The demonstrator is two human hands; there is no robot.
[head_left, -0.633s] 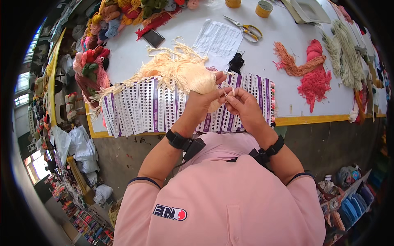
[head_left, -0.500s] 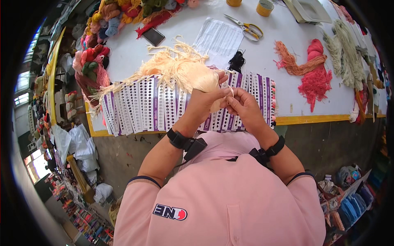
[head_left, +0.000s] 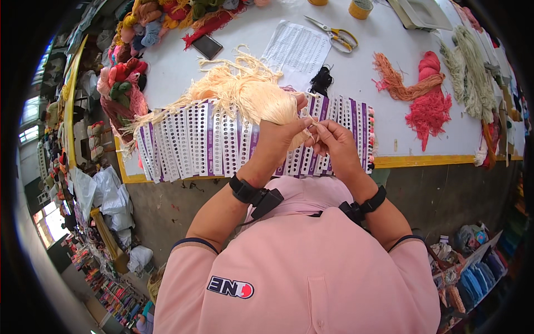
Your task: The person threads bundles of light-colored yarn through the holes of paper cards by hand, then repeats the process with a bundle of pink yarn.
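Observation:
A thick cream skein of yarn (head_left: 245, 92) lies across the punched cards, its loose ends fanned out to the left. My left hand (head_left: 280, 139) is closed round the near end of the skein, with thumb and forefinger brought together at its tip. Close beside it, my right hand (head_left: 335, 143) pinches a thin strand of the same yarn. Between the two hands the strand is partly hidden by fingers. Below them, overlapping white and purple cards (head_left: 217, 142) with rows of round holes line the table's front edge.
Beyond the cards lie a printed sheet (head_left: 296, 50), yellow-handled scissors (head_left: 338, 38), a phone (head_left: 208, 47) and a small black yarn bundle (head_left: 321, 82). Coloured skeins (head_left: 125, 83) heap up at left. Pink and orange skeins (head_left: 428, 106) rest at right, near grey-green yarn (head_left: 471, 75).
My right hand has shifted slightly right, away from the left, and its fingers have moved along the strand. The left hand keeps its hold on the skein.

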